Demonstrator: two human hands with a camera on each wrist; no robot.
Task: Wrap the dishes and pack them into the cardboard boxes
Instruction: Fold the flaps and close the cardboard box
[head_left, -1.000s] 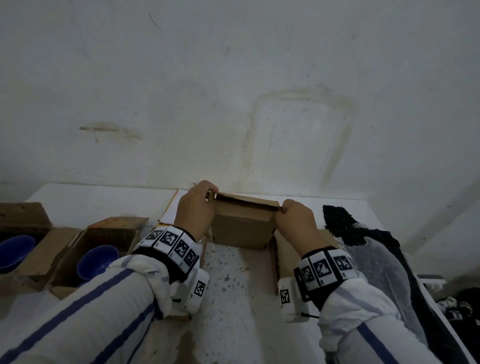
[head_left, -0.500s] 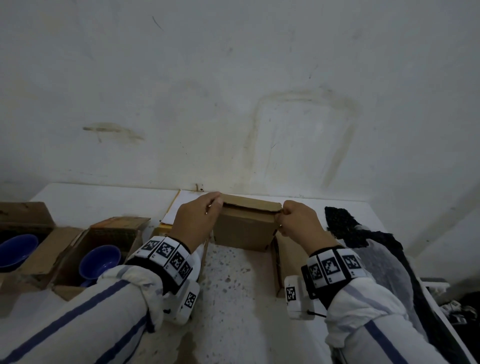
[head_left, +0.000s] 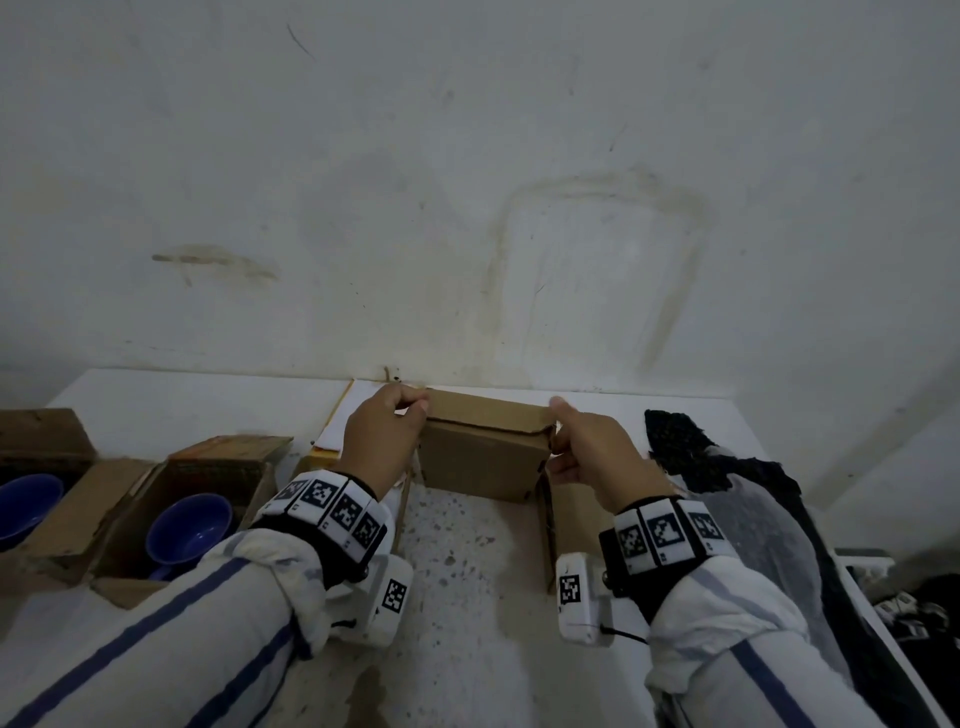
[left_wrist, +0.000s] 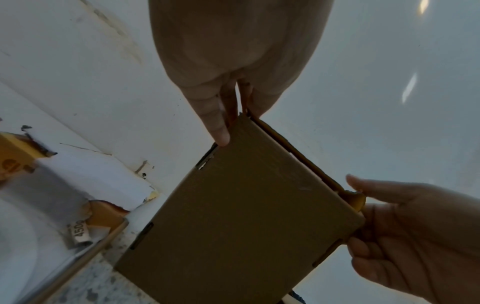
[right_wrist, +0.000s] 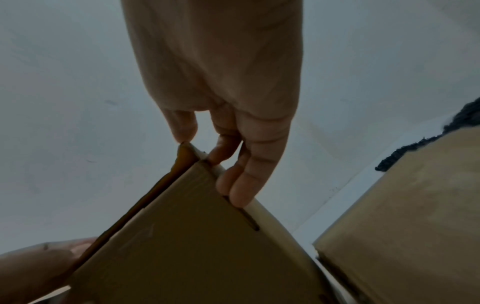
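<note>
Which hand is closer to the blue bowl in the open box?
Left. The left hand grips the cardboard flap's left corner, nearer the blue bowl; the right hand grips its far corner.

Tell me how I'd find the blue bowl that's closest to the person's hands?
Start at the white table against the wall and look to its left side, where open cardboard boxes sit. The nearer blue bowl lies inside the open box just beside the left sleeve. Another blue bowl sits at the picture's far left edge; yours is the one closer to the middle.
</note>
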